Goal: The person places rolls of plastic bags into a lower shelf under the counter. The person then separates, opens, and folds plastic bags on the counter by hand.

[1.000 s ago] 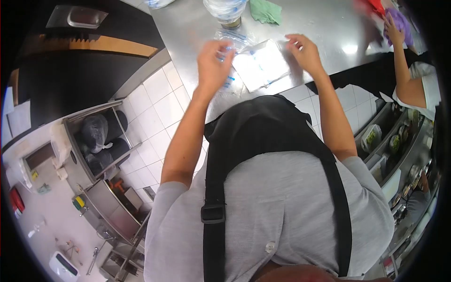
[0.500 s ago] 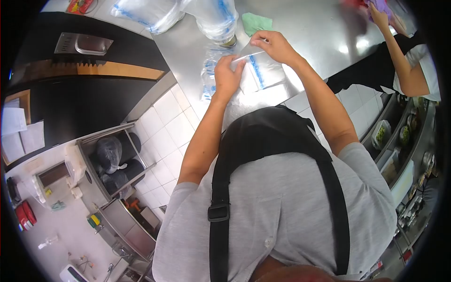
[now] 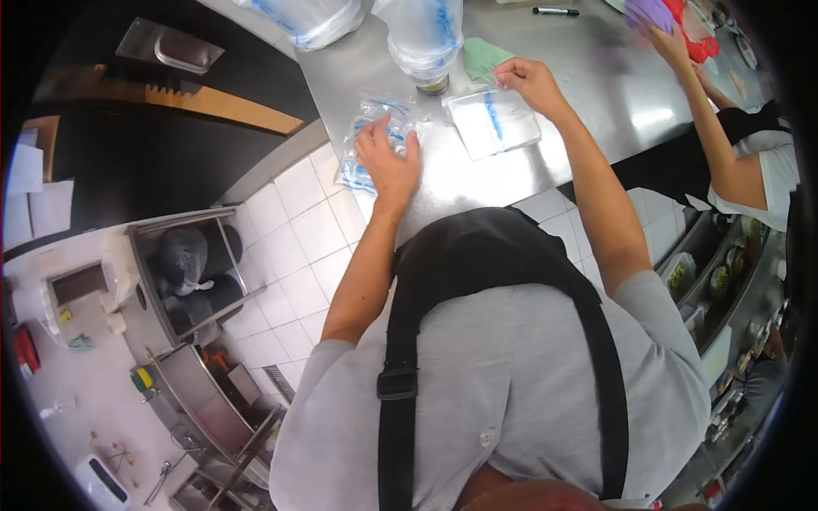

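A flat stack of clear plastic bags [image 3: 516, 134] with a blue printed strip lies on the steel table. At its far edge is my right hand [image 3: 532, 83], its thumb and fingers pinched together; whatever is between the fingertips is too small to make out. My left hand [image 3: 388, 166] rests with fingers apart on a loose heap of crumpled clear bags [image 3: 354, 176] with blue print, left of the stack. Just beyond my right fingertips sits a crumpled green cloth [image 3: 486, 58].
A large clear bag roll [image 3: 422, 43] stands on a small tin [image 3: 434, 86] behind the stack. Another bundle of bags [image 3: 319, 21] is at the far left. A black marker [image 3: 555, 11] lies farther back. At right, a co-worker's hand [image 3: 665, 38] holds a purple cloth [image 3: 645, 13].
My hands have moved apart: the left has gone left onto the loose bags, the right stays by the stack. The bag stretched between them is no longer held up. The view has shifted.
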{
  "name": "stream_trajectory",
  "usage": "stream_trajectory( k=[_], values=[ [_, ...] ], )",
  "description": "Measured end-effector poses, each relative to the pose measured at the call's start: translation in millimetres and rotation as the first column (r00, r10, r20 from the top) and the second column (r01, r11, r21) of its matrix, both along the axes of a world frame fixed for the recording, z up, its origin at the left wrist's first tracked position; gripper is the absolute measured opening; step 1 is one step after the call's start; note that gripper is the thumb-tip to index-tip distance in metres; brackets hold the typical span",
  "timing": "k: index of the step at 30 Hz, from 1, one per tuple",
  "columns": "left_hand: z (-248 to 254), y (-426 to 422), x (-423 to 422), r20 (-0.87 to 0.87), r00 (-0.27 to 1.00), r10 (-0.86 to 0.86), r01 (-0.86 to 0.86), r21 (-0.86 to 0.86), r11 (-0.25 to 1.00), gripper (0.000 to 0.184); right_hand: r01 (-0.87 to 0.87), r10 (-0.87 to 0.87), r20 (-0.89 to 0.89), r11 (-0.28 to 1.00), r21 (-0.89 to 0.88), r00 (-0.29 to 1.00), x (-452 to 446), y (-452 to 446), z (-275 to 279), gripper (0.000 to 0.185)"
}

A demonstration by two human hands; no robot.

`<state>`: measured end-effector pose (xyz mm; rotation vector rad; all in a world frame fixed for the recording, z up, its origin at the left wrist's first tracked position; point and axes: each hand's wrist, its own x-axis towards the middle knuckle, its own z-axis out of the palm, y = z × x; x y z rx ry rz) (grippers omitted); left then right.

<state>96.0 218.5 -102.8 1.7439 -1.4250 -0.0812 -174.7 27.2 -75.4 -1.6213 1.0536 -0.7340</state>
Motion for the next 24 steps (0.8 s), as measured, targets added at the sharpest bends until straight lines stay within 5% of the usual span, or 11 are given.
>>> stream_trajectory(
  k=[3, 6, 9, 12, 15, 18, 21, 24],
  values=[
    [-16.8, 16.8, 7.0, 0.142, 0.990, -0.023, -0.008, 0.212, 0.977, 0.056, -0.026, 0.029, -0.088, 0.999, 0.032, 0.996, 5.9, 6.6, -7.4, 0.025],
    [-17.5, 18.2, 3.0, 0.138, 0.990, -0.022, -0.004, 0.187, 0.982, 0.055, -0.066, 0.022, -0.191, 0.972, -0.224, 0.981, 8.4, 24.5, -9.1, 0.029],
    [-18.5, 17.9, 2.1, 0.159, 0.987, -0.017, -0.010, 0.167, 0.986, 0.053, -0.217, 0.035, -0.497, 0.925, -0.313, 0.867, -7.9, 17.8, -20.3, 0.030],
    [-18.5, 16.9, -1.5, 0.113, 0.993, -0.034, 0.011, 0.196, 0.981, 0.049, -0.114, 0.073, -0.290, 0.985, -0.126, 0.954, -26.2, 28.7, -15.4, 0.026],
    [-11.8, 7.4, -14.8, -0.052, 0.974, -0.220, 0.225, 0.319, 0.921, 0.045, -0.086, 0.086, -0.127, 0.996, 0.000, 0.988, -39.0, 43.4, 19.9, 0.021],
    [-23.8, -6.8, -42.0, -0.031, 0.853, -0.522, 0.510, 0.267, 0.818, 0.040, -0.141, 0.141, 0.009, 0.988, 0.066, 0.990, -35.6, 48.3, 48.1, 0.017],
    [11.7, -11.6, -56.4, -0.658, 0.658, -0.367, 0.649, 0.247, 0.720, 0.029, -0.104, 0.102, -0.099, 0.995, -0.013, 0.990, -15.6, 43.5, 21.7, 0.026],
    [20.7, -1.9, -13.4, -0.402, 0.822, -0.404, 0.567, 0.507, 0.649, 0.022, 0.005, -0.019, -0.224, 0.998, -0.064, 0.975, -6.7, 48.2, -15.9, 0.036]
  ],
)
